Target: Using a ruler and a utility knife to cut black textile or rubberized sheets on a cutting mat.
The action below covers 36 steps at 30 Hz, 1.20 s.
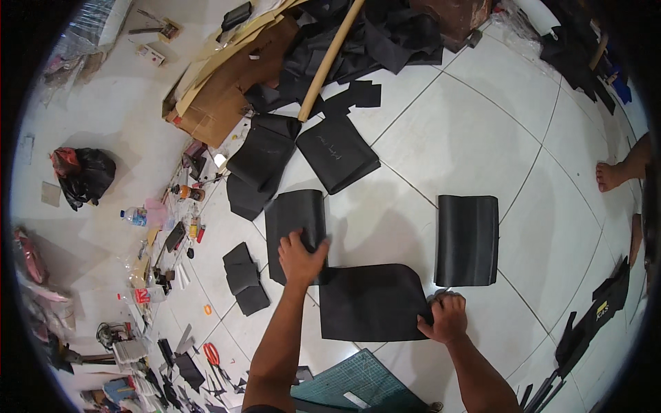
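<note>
My left hand (301, 260) lies with its fingers spread on a folded black sheet (296, 206), a leather-like piece on the tiled floor. My right hand (446, 318) has its fingers curled and its thumb at the right edge of a flat black sheet (372, 303) with a rounded far corner. This flat sheet lies in front of me, its left end beside the folded one. Off to the right, apart from both hands, sits a stack of folded black sheets (467, 241).
Beyond the hands lie more folded black pieces (337, 153), a cardboard roll (330, 62) and a cardboard box (220, 82). Small black pieces (244, 279) and orange-handled scissors (212, 354) are at left. A green cutting mat (361, 385) is near me. Another person's foot (609, 176) shows at right.
</note>
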Motion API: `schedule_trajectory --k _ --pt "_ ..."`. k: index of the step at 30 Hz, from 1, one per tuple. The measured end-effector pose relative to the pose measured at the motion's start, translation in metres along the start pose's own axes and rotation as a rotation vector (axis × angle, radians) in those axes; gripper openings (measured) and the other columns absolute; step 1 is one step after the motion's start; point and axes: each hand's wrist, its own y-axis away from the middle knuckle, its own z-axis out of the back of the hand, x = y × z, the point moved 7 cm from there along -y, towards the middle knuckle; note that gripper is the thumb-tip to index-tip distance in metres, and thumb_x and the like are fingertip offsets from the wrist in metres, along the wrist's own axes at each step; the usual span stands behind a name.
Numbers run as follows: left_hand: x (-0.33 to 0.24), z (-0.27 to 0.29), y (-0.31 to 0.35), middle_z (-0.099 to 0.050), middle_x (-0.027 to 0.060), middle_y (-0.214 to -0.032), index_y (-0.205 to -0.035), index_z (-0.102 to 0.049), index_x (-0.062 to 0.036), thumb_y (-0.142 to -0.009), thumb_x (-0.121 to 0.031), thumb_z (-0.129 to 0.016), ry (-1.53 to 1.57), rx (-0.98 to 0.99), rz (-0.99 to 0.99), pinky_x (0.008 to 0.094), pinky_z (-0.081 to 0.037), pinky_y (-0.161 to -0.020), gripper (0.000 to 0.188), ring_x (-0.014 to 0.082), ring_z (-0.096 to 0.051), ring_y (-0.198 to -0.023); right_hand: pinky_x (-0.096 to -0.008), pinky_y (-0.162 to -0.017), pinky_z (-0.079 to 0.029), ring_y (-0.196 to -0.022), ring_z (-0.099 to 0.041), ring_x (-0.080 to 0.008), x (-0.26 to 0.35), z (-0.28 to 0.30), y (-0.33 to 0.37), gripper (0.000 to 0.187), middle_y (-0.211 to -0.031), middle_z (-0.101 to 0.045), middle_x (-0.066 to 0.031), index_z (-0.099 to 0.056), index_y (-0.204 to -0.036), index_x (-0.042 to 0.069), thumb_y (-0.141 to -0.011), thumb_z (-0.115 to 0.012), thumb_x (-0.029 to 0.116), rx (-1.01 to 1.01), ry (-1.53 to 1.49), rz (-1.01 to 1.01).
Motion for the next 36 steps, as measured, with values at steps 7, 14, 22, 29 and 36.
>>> schedule_trajectory --k 7,14,22,29,36 --pt "-0.014 -0.018 -0.003 -0.044 0.0231 -0.120 -0.131 -0.032 -0.0004 -0.068 -0.034 -0.081 -0.259 0.212 0.085 0.0469 -0.052 -0.087 0.087 0.0411 -0.051 -0.113 -0.0491 -0.088 -0.039 -0.093 -0.053 -0.0340 0.000 -0.002 0.002 0.042 -0.096 -0.056 -0.0148 -0.063 -0.090 0.005 -0.070 -0.069 0.041 -0.011 0.018 -0.008" --pt "0.007 -0.014 -0.019 -0.058 0.0283 -0.112 -0.126 -0.040 0.0071 -0.073 -0.038 -0.070 -0.191 0.186 0.009 0.0456 -0.050 -0.088 0.076 0.0425 -0.059 -0.103 -0.0482 -0.086 -0.039 -0.091 -0.054 -0.0327 -0.003 -0.002 0.004 0.041 -0.097 -0.056 -0.0147 -0.062 -0.090 0.005 -0.072 -0.069 0.041 -0.026 0.008 -0.004" --pt "0.068 0.102 -0.054 -0.066 0.0101 -0.087 -0.101 -0.062 0.0054 -0.075 -0.012 -0.062 0.775 0.117 0.197 0.0284 -0.051 -0.068 0.032 0.0164 -0.062 -0.074 -0.0493 -0.084 -0.041 -0.090 -0.055 -0.0324 -0.001 0.002 -0.001 0.042 -0.095 -0.058 -0.0148 -0.063 -0.091 0.004 -0.072 -0.069 0.042 -0.018 -0.005 0.000" --pt "-0.070 0.148 -0.113 -0.061 0.0249 -0.108 -0.127 -0.048 0.0030 -0.074 -0.010 -0.063 0.219 -0.450 -0.474 0.0406 -0.048 -0.089 0.056 0.0336 -0.062 -0.098 -0.0505 -0.089 -0.039 -0.093 -0.055 -0.0323 -0.004 -0.001 0.001 0.044 -0.099 -0.058 -0.0150 -0.064 -0.094 0.006 -0.072 -0.068 0.044 0.047 0.016 -0.032" --pt "-0.091 -0.041 -0.147 -0.054 0.0183 -0.115 -0.137 -0.043 -0.0116 -0.076 0.001 -0.057 -0.349 -0.100 -0.516 0.0445 -0.045 -0.094 0.064 0.0369 -0.053 -0.108 -0.0517 -0.090 -0.038 -0.097 -0.053 -0.0334 0.007 -0.020 -0.003 0.046 -0.102 -0.056 -0.0147 -0.064 -0.096 0.008 -0.071 -0.070 0.045 0.091 -0.020 -0.005"
